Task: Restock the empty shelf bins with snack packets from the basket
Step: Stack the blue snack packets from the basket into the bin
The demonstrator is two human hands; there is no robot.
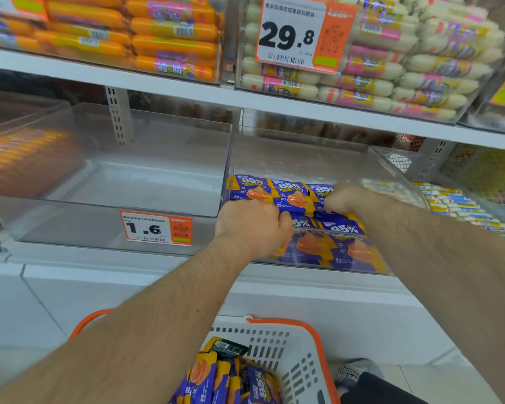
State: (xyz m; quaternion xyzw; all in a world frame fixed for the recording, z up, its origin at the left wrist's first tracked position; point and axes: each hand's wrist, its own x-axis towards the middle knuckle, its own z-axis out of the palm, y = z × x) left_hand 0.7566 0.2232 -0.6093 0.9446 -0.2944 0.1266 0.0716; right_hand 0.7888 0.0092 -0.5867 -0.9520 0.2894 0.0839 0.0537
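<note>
Purple and orange snack packets [292, 191] lie in rows inside a clear shelf bin [391, 170] at centre right. My left hand [252, 225] reaches over the bin's front wall, its fingers curled onto the front packets. My right hand [343, 198] is deeper in the bin, with fingers curled round packets in the back row. To the left stands another clear bin [114, 182] with nothing in it. A white basket [277, 342] with orange rim sits below, holding more of the same purple packets [216, 377].
A price tag reading 1.6 [156, 228] hangs on the left bin's front. The upper shelf holds bins of orange sausages [169, 33] and white sausages [420, 71], with a 29.8 tag [295, 33]. A shoe [354, 371] stands by the basket.
</note>
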